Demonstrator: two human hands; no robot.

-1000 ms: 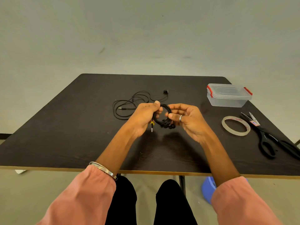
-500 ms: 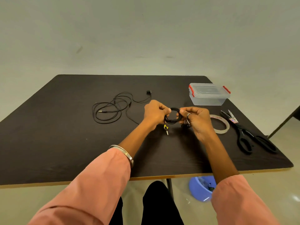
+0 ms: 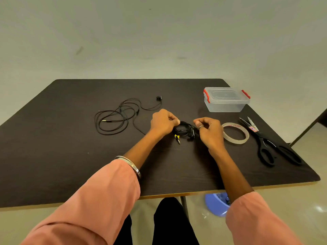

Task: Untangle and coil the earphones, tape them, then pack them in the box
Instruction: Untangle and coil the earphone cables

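The person sits at a dark table [image 3: 53,156] and holds a small coiled bundle of black earphones [image 3: 184,129] between both hands, low over the table top. The left hand [image 3: 163,122] pinches the left side of the coil with curled fingers and thumb. The right hand [image 3: 209,131], with a ring on one finger, grips the right side of the coil, its fingers curled around the cable. A yellow-marked plug [image 3: 177,138] hangs down from the coil, and the earbuds [image 3: 190,137] hang just below it, beside the right hand.

A second pair of earphones [image 3: 115,119] lies loose and tangled on the table, to the left of the coil and a little farther away from the person. To the right of the coil, just beside the right hand, lies a roll of clear tape [image 3: 236,133]. Farther right of the tape are black scissors [image 3: 270,145]. Behind the tape, away from the person, stands a clear plastic box [image 3: 226,100] with red clips, its lid on. A metal bangle [image 3: 130,165] sits on the left forearm at the edge of the pink sleeve [image 3: 99,200].
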